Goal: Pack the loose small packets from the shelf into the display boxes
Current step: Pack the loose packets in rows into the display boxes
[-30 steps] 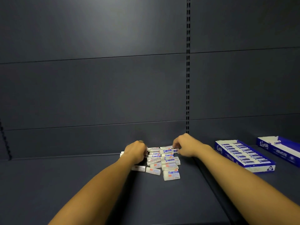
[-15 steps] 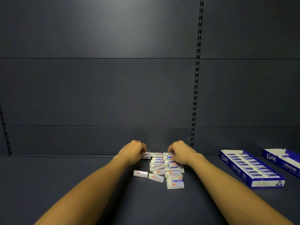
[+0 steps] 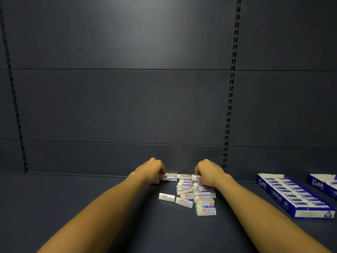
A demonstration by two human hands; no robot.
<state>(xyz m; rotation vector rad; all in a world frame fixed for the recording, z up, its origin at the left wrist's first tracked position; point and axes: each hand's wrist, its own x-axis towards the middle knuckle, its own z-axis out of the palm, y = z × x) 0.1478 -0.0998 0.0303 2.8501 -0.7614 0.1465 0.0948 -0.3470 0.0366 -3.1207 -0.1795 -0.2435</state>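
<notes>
A heap of several small white packets (image 3: 193, 192) with blue and red print lies on the dark shelf near the back wall. My left hand (image 3: 152, 170) is curled at the heap's far left corner, fingers pinching one packet (image 3: 171, 177). My right hand (image 3: 208, 173) rests on the heap's far right side, fingers closed over packets there. Two packets (image 3: 166, 197) lie apart at the front left of the heap. A blue display box (image 3: 291, 196), filled with rows of packets, sits to the right. A second blue box (image 3: 323, 184) is cut off at the right edge.
The shelf's dark back panel (image 3: 127, 106) rises right behind the heap. A slotted upright (image 3: 230, 99) runs down the wall just right of my right hand, another upright (image 3: 14, 95) at far left. Bare dark shelf (image 3: 73, 198) extends left and toward me.
Both hands have stayed at the heap's far end, and the left hand now pinches a packet at the corner. The camera view shifted, so the boxes sit further right in the frame.
</notes>
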